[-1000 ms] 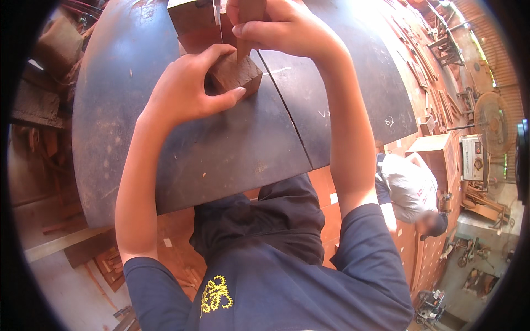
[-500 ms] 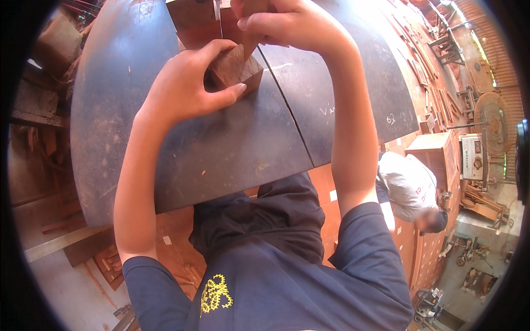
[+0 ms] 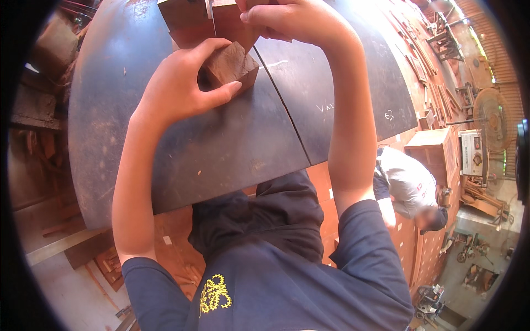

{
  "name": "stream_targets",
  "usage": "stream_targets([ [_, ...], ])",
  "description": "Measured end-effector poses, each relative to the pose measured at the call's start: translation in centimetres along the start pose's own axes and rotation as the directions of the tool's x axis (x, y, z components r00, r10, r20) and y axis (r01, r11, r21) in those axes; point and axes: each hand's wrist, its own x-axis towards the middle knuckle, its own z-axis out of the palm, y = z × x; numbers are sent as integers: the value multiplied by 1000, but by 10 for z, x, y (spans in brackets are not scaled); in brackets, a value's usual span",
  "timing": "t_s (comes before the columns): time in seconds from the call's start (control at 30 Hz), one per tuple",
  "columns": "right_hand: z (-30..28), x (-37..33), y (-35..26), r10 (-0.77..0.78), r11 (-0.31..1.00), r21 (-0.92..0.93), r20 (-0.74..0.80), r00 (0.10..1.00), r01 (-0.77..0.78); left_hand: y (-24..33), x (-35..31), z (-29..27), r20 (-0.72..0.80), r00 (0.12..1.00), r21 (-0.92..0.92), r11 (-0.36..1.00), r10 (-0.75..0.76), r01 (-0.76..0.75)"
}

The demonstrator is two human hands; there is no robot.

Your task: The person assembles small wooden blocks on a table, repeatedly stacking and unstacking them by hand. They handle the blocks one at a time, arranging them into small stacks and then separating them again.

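My left hand (image 3: pixel 179 83) is wrapped round a short brown wooden block (image 3: pixel 234 62) resting on a dark metal table (image 3: pixel 232 146), thumb on its near side and fingers on its far side. Beyond it, at the top edge, my right hand (image 3: pixel 301 21) pinches a flat brown piece of wood (image 3: pixel 248 34), whose lower end comes down close to the block. Left of that piece stands a larger wooden block (image 3: pixel 187 21), with a thin bright metal strip (image 3: pixel 210 10), seemingly a saw blade, at its right side. The frame cuts off the upper parts.
A narrow slot (image 3: pixel 288 115) runs across the tabletop to its near edge. At the right, a person in a grey shirt (image 3: pixel 407 179) bends over near a wooden box (image 3: pixel 430 138). A large round fan (image 3: pixel 491 120) and timber pieces stand farther right. Dark clutter lies left of the table.
Both hands have shifted slightly forward and left with the wood they hold. The flat piece's lower end now sits farther toward the block's far side. The view has also moved a little.
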Motion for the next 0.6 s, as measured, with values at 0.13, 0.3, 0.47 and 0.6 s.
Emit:
stream_targets([
  [0.13, 1, -1, -2, -13, 991, -133, -20, 1000, 10, -4, 2, 2, 12, 1000, -9, 1000, -4, 4],
  [0.3, -2, -4, -10, -44, 996, -79, -35, 998, 41, -3, 8, 6, -9, 1000, -34, 999, -24, 24],
  [0.47, 3, 0, 7, -143, 919, -385, -137, 980, 81, 4, 7, 11, -67, 997, 38, 999, -27, 29],
  [0.6, -16, -3, 15, -36, 997, 69, -154, 987, 47, 6, 5, 10, -78, 997, 69, 997, -29, 35],
])
